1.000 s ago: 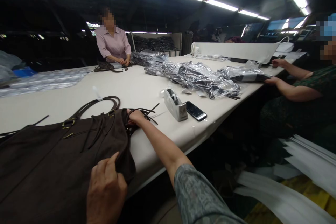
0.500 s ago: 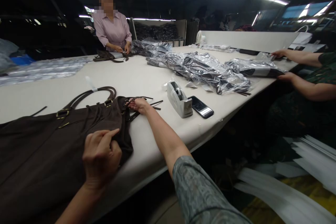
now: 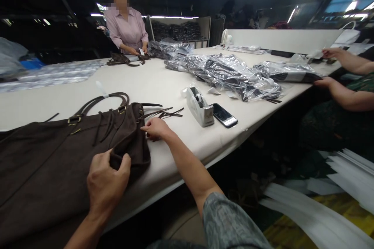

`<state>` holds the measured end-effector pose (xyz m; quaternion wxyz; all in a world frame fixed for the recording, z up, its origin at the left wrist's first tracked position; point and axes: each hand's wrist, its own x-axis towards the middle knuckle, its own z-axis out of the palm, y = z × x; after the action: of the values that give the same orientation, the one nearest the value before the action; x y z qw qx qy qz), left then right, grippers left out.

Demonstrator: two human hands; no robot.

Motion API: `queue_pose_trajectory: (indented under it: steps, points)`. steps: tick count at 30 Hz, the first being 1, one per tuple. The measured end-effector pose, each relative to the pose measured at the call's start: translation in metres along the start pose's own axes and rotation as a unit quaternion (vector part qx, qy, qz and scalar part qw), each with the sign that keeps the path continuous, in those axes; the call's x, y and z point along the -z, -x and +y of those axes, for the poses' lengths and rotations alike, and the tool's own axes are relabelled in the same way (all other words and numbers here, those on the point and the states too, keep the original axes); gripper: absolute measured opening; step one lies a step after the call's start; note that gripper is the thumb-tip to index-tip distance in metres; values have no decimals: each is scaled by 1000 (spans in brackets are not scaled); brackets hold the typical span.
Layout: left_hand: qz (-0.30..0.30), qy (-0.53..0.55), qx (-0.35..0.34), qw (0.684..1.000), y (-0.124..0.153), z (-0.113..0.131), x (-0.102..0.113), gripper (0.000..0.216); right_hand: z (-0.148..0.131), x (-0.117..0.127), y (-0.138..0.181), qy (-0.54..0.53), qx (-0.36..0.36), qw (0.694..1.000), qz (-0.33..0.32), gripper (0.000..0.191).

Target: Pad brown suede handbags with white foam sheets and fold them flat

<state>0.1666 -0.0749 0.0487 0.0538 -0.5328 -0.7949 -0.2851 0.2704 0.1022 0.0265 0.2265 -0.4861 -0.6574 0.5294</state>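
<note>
A dark brown handbag (image 3: 58,155) lies flat across the near left of the table, its two handles (image 3: 96,103) pointing to the far side. White wrap is fastened round one handle. My left hand (image 3: 108,179) is closed on a raised fold of the bag's front near its right end, thumb and fingers apart around the cloth. At the bag's right edge, my right hand (image 3: 157,128) has its fingers bent and closed against the side; the fingertips are partly hidden. Thin brown cords (image 3: 168,113) trail from the bag's upper right corner onto the table, just beyond this hand.
A grey tape dispenser (image 3: 200,109) and a phone (image 3: 223,115) lie right of my right hand. Plastic-wrapped bags (image 3: 228,72) are heaped beyond. A co-worker (image 3: 127,31) handles a brown bag across the table; another person's hands (image 3: 325,81) hold a wrapped bag at right.
My left hand has gone from a loose curl above the bag to gripping a fold of it. My right hand has left the cords and come nearer, down to the bag's side.
</note>
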Motion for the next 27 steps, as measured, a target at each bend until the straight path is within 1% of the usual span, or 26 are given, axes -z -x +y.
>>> queue_pose_trajectory:
  steps: [2, 4, 6, 7, 8, 10, 12, 14, 16, 18, 20, 22, 25, 27]
  points:
    - [23, 8, -23, 999, -1, 2, 2, 50, 4, -11, 7, -29, 32, 999, 12, 17]
    - [53, 6, -55, 997, -1, 5, 2, 45, 8, -20, 12, -99, 55, 994, 8, 7]
    - [79, -1, -91, 993, 1, 6, 0, 41, 10, -26, 16, -147, 82, 986, -22, 7]
    - [93, -5, -112, 989, 2, 6, -2, 40, 11, -27, 17, -141, 103, 984, -39, 9]
    - [105, -8, -136, 985, 3, 6, -4, 40, 12, -28, 18, -111, 130, 984, -54, 11]
    - [114, -13, -191, 975, 5, 4, -7, 40, 11, -29, 18, 0, 183, 981, -70, 17]
    - [91, -19, -241, 966, 6, 0, -9, 41, 8, -29, 16, 115, 199, 971, -70, 18]
    - [46, -17, -265, 963, 6, -5, -9, 41, 5, -29, 14, 184, 189, 963, -58, 14]
    - [1, 7, -252, 968, 4, -10, -7, 42, 3, -27, 16, 209, 193, 957, -50, 9]
    - [-31, 39, -224, 973, 1, -14, -3, 41, 6, -23, 24, 202, 213, 955, -52, 8]
    - [-47, 62, -204, 976, -2, -17, 0, 40, 12, -16, 40, 161, 246, 954, -59, 9]
    - [-56, 72, -197, 976, -5, -19, 2, 38, 21, -7, 62, 80, 276, 955, -67, 12]
    - [-72, 89, -192, 975, -9, -19, 1, 35, 34, 1, 100, -30, 309, 941, -136, 15]
    - [-79, 98, -191, 974, -10, -18, -1, 35, 40, 1, 121, -49, 327, 928, -173, 17]
